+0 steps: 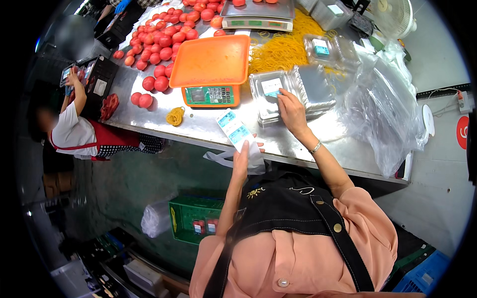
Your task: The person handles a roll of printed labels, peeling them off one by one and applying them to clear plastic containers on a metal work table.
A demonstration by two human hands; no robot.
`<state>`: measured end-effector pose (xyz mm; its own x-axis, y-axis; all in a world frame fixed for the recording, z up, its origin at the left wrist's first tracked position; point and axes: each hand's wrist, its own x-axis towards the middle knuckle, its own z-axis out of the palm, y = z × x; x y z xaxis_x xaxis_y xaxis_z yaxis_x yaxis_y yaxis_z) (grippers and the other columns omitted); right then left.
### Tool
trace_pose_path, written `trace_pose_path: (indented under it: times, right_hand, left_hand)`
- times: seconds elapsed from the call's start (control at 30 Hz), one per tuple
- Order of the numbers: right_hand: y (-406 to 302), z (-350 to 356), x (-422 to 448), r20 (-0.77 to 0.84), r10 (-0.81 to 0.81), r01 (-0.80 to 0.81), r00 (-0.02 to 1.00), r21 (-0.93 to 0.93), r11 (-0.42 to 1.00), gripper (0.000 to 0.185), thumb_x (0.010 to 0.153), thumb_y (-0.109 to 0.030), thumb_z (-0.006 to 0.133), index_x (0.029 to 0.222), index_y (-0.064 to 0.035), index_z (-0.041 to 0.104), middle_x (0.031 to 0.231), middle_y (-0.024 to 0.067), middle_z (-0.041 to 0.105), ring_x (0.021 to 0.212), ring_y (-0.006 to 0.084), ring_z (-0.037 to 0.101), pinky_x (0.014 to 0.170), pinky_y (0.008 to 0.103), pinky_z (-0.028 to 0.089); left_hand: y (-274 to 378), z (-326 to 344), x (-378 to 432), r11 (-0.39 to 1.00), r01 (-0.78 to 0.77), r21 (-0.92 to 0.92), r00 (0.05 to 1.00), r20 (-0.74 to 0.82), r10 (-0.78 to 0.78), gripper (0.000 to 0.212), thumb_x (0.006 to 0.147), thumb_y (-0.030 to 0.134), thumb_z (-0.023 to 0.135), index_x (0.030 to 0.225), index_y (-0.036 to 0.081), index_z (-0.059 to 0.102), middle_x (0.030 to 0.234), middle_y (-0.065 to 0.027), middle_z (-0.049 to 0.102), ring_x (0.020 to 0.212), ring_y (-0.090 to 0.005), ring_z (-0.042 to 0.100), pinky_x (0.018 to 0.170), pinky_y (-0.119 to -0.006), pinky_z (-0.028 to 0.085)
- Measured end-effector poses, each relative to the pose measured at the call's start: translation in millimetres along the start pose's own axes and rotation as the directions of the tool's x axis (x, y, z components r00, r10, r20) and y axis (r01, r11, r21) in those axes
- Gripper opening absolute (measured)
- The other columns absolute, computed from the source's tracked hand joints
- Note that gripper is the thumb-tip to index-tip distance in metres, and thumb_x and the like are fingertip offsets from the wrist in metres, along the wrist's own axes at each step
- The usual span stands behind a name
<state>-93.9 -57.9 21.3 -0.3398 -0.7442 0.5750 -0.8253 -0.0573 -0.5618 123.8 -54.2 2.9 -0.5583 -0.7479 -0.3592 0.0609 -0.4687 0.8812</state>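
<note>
My left hand (244,158) holds a strip of white-and-blue printed labels (233,128) over the table's front edge, its backing paper trailing below. My right hand (292,111) is at a stack of clear plastic clamshell containers (269,115). Its fingertips touch the white-and-blue label (272,87) on the top lid; whether they pinch the label or press it down cannot be made out. The open halves of the clamshells (315,87) lie to the right of that lid. An orange digital scale (210,65) with a bare pan stands left of the stack.
Tomatoes (160,44) cover the steel table's (156,121) back left. Yellow rubber bands (283,48) lie heaped behind the containers. Clear plastic bags (384,104) hang over the right edge. A co-worker (82,130) stands at the left end. A green crate (179,223) sits on the floor.
</note>
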Motion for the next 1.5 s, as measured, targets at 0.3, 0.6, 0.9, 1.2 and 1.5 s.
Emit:
trace_pose_path:
  times: [0.3, 0.6, 0.9, 1.2, 1.5]
  right_hand:
    - [-9, -60, 26, -0.102, 0.165, -0.189, 0.981, -0.696, 0.693, 0.069, 0.071, -0.041, 0.065, 0.125, -0.0049, 0.041, 0.124, 0.0274, 0.039, 0.112, 0.0430, 0.041, 0.086, 0.0566, 0.034]
    - [32, -75, 27, -0.023, 0.404, -0.354, 0.915, -0.528, 0.772, 0.071, 0.068, -0.044, 0.066, 0.122, -0.0048, 0.042, 0.108, 0.0281, 0.044, 0.097, 0.0395, 0.044, 0.082, 0.0491, 0.037]
    - [147, -144, 107, -0.341, 0.371, -0.488, 0.864, -0.386, 0.782, 0.065, 0.070, -0.044, 0.064, 0.121, -0.0083, 0.045, 0.104, 0.0244, 0.049, 0.098, 0.0369, 0.045, 0.083, 0.0430, 0.039]
    - [310, -88, 174, -0.059, 0.812, -0.531, 0.580, -0.784, 0.322, 0.088, 0.067, -0.062, 0.057, 0.138, -0.0199, 0.027, 0.131, 0.0287, 0.031, 0.120, 0.0457, 0.030, 0.090, 0.0654, 0.024]
    - [96, -91, 140, 0.161, 0.045, -0.105, 0.986, 0.386, 0.917, 0.031, 0.076, -0.019, 0.068, 0.103, -0.0056, 0.061, 0.107, 0.0157, 0.058, 0.098, 0.0234, 0.056, 0.085, 0.0328, 0.044]
  left_hand:
    - [1, -8, 6, 0.996, -0.031, -0.084, 0.998, 0.061, 0.036, 0.044, 0.095, 0.025, 0.037, 0.129, -0.002, 0.036, 0.108, -0.0183, 0.058, 0.095, -0.0253, 0.060, 0.080, -0.033, 0.048]
    - [0, -35, 27, 0.990, -0.138, 0.030, 0.990, -0.015, 0.139, 0.037, 0.090, 0.004, 0.037, 0.126, -0.005, 0.039, 0.122, -0.0158, 0.051, 0.109, -0.0254, 0.053, 0.090, -0.033, 0.042]
    - [-6, -48, 51, 0.616, -0.063, 0.786, 0.939, -0.162, 0.302, 0.024, 0.089, 0.009, 0.041, 0.104, -0.004, 0.054, 0.094, -0.0256, 0.058, 0.085, -0.0422, 0.052, 0.076, -0.041, 0.040]
    - [16, -25, -10, 0.687, -0.062, 0.724, 0.948, -0.173, 0.267, 0.025, 0.088, 0.006, 0.043, 0.109, -0.004, 0.054, 0.096, -0.0171, 0.063, 0.089, -0.0256, 0.060, 0.079, -0.034, 0.044]
    - [30, 21, -24, 0.993, -0.097, 0.063, 0.993, -0.062, 0.101, 0.028, 0.088, 0.003, 0.043, 0.111, -0.009, 0.053, 0.111, -0.0137, 0.059, 0.100, -0.0201, 0.058, 0.085, -0.029, 0.046]
